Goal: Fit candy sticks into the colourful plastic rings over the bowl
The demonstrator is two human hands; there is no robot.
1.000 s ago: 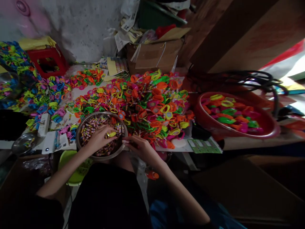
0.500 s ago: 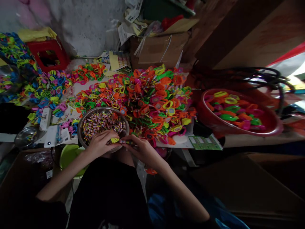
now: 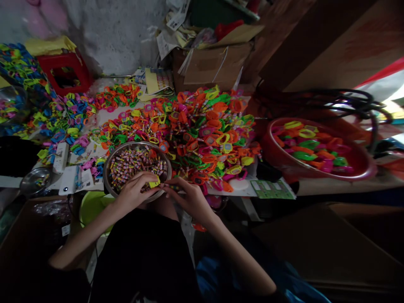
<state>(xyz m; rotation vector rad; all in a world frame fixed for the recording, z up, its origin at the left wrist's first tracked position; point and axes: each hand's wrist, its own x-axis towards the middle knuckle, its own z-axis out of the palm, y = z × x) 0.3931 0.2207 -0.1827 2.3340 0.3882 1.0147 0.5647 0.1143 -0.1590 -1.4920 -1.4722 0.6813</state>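
My left hand (image 3: 137,190) is closed round a small yellow plastic piece (image 3: 154,182), just above the front rim of a metal bowl (image 3: 107,174). Inside that bowl lie many small tubes in printed wrappers (image 3: 126,164). My right hand (image 3: 186,194) is pinched, its fingertips meeting the end of the yellow piece. Something small and thin shows between those fingertips, too little of it to name. Behind and to the right of the bowl rises a heap of bright toy watches (image 3: 208,134) in orange, green, yellow and pink.
A red basin (image 3: 318,170) on the right holds more coloured plastic pieces. Left of the bowl are a white power bank (image 3: 67,180), a power strip (image 3: 61,158) and a small metal dish (image 3: 34,181). A cardboard box (image 3: 208,63) and a red stool (image 3: 65,73) stand behind.
The yellow piece has shifted slightly right and up and shows more of itself. My right fingertips have turned a little; the thin thing in them is less visible.
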